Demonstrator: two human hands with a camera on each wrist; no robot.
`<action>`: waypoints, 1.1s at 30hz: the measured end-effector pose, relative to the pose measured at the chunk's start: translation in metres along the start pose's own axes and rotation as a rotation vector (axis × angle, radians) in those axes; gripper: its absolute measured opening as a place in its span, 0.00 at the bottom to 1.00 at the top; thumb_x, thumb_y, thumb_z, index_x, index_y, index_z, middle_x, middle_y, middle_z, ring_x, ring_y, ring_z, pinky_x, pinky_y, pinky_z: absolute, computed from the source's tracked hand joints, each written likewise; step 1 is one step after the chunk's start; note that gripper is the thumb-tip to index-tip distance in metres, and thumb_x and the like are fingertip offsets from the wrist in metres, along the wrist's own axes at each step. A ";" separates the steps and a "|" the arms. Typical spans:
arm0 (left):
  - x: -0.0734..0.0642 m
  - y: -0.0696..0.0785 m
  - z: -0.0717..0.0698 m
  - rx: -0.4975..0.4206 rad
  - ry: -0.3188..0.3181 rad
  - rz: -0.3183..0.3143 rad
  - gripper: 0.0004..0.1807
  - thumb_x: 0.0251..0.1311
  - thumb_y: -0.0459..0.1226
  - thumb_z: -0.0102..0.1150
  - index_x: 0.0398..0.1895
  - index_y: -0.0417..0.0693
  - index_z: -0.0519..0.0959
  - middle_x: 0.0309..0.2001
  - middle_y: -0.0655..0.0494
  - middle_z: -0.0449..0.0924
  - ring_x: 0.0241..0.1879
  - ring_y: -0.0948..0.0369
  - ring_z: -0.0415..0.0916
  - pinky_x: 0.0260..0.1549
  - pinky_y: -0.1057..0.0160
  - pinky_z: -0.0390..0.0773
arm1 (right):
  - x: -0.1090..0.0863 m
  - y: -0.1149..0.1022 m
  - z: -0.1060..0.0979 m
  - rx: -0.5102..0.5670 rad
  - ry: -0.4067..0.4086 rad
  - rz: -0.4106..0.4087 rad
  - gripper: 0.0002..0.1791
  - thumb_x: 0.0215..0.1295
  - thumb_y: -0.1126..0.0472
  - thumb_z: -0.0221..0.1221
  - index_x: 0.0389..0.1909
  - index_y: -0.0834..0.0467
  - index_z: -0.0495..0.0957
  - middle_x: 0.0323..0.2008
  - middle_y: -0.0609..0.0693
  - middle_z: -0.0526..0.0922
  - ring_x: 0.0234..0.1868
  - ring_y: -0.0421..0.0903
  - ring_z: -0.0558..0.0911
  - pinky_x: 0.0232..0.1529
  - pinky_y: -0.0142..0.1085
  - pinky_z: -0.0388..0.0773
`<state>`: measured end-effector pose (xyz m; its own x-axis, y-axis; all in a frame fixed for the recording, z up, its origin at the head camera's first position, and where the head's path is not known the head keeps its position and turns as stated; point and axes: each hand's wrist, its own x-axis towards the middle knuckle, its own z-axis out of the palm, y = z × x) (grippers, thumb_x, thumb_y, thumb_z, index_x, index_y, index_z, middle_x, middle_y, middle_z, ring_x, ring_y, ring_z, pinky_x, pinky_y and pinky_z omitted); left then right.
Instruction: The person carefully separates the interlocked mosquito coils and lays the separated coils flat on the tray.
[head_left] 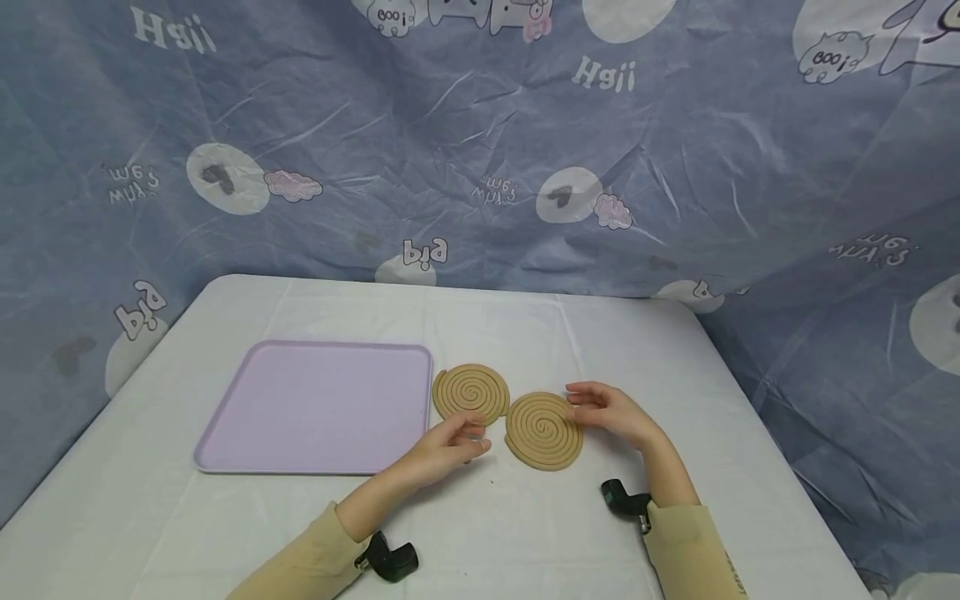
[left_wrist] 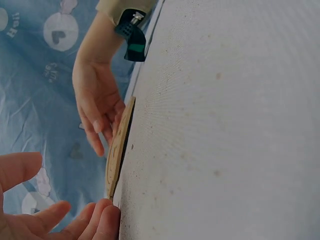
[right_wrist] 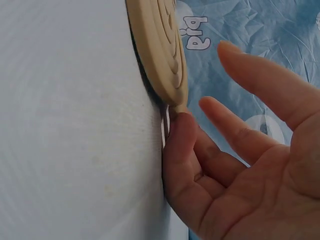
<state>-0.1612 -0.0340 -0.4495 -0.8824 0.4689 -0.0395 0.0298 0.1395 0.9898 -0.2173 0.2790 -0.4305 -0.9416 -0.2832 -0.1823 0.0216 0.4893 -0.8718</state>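
Observation:
Two tan discs, each a rope-like strand wound in a flat spiral, lie side by side on the table. The left spiral disc (head_left: 468, 387) has a short loose end at its upper left. Its edge meets the right spiral disc (head_left: 543, 433), which sits slightly nearer. My left hand (head_left: 442, 452) hovers low over the table, its fingers overlapping the left disc's near edge in the head view. At the right disc's outer edge is my right hand (head_left: 613, 414), fingertips right at the rim. In the right wrist view the thumb (right_wrist: 265, 80) stands apart from that disc (right_wrist: 160, 55). Neither hand grips anything.
A shallow lilac tray (head_left: 322, 408) lies left of the discs, its right edge close to the left one. White cloth covers the table (head_left: 510, 533). A blue printed curtain (head_left: 450, 150) hangs behind and around it. Black wrist cameras (head_left: 392, 560) extend from both sleeves.

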 end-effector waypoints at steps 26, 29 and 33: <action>-0.002 0.007 -0.006 -0.048 -0.049 0.012 0.29 0.63 0.40 0.55 0.63 0.33 0.63 0.56 0.34 0.69 0.48 0.49 0.75 0.45 0.52 0.77 | -0.002 -0.001 -0.006 0.211 -0.135 -0.022 0.26 0.60 0.67 0.60 0.56 0.73 0.65 0.37 0.54 0.81 0.33 0.45 0.83 0.34 0.38 0.81; -0.002 0.007 -0.007 -0.057 -0.048 0.012 0.30 0.63 0.40 0.55 0.64 0.33 0.63 0.56 0.34 0.70 0.49 0.46 0.74 0.45 0.52 0.77 | -0.002 -0.005 -0.003 0.246 -0.144 -0.024 0.26 0.60 0.67 0.60 0.57 0.73 0.65 0.37 0.53 0.81 0.34 0.45 0.83 0.36 0.38 0.81; -0.001 0.006 -0.006 -0.069 -0.040 0.027 0.29 0.63 0.38 0.55 0.64 0.33 0.63 0.55 0.35 0.71 0.49 0.46 0.74 0.44 0.52 0.77 | -0.002 -0.011 0.003 0.304 -0.160 -0.034 0.25 0.60 0.68 0.60 0.56 0.71 0.66 0.37 0.53 0.80 0.35 0.44 0.82 0.37 0.38 0.81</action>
<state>-0.1633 -0.0390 -0.4426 -0.8621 0.5065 -0.0164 0.0201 0.0666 0.9976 -0.2149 0.2718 -0.4219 -0.8792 -0.4331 -0.1987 0.1130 0.2158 -0.9699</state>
